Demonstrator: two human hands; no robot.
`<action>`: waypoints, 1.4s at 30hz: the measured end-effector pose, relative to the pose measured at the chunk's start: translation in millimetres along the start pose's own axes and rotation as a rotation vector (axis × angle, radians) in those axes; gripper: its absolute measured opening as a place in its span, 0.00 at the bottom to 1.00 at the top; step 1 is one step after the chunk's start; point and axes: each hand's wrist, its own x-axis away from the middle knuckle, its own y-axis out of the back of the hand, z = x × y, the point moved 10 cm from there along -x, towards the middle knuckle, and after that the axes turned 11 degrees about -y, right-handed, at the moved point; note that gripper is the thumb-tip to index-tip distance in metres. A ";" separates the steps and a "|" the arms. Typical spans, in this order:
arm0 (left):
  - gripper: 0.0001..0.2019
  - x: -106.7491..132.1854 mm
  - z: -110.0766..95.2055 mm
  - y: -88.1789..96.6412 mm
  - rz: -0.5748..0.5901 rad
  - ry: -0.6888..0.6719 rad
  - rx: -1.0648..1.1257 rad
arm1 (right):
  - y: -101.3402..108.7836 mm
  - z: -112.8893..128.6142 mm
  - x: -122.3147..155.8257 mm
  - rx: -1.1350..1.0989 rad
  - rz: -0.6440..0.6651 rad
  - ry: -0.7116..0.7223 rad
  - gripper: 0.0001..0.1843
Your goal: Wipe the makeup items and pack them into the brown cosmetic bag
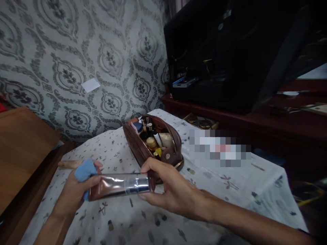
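Note:
A shiny cosmetic tube with a silver cap lies level between my two hands, above the cloth-covered table. My left hand grips its brownish end and also clasps a blue cloth there. The fingers and thumb of my right hand close around the capped end. Just beyond the tube, a brown toiletry bag stands unzipped. Inside it are several bottles and jars, among them a yellowish jar and a blue-lidded jar.
A patterned white tablecloth covers the table. A wooden box or panel rises at the left. Behind on the right, a large black screen stands on a dark red cabinet. A small tray sits beyond the bag. One patch at right is blurred out.

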 end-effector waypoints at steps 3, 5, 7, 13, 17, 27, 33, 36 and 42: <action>0.21 -33.2 -34.8 -39.6 0.155 -0.057 -0.052 | 18.2 12.6 7.7 0.322 -0.034 0.066 0.11; 0.21 -55.3 -55.2 -64.1 0.180 -0.086 -0.017 | 32.8 22.0 10.8 0.420 -0.092 0.109 0.11; 0.20 -76.2 -73.3 -82.6 0.133 -0.157 0.056 | 52.4 26.5 11.4 0.431 -0.177 0.090 0.11; 0.20 -95.1 -78.8 -115.0 0.074 -0.393 0.062 | 112.1 12.9 11.1 0.462 -0.441 -0.171 0.15; 0.14 -69.6 -76.9 -143.7 0.311 -0.628 -0.418 | 121.6 3.9 6.1 0.604 -0.490 -0.254 0.13; 0.13 -47.5 -72.5 -143.8 0.340 -0.794 -0.760 | 95.2 16.4 -25.8 1.163 -0.444 -0.247 0.14; 0.12 -44.0 -72.0 -144.3 0.358 -0.814 -0.772 | 76.1 21.2 -32.5 1.299 -0.325 -0.145 0.08; 0.12 -44.8 -71.0 -145.0 0.370 -0.798 -0.778 | 72.7 18.5 -39.4 1.316 -0.278 -0.164 0.07; 0.11 -44.9 -69.6 -145.6 0.383 -0.773 -0.840 | 74.1 4.9 -52.9 1.377 -0.137 -0.299 0.14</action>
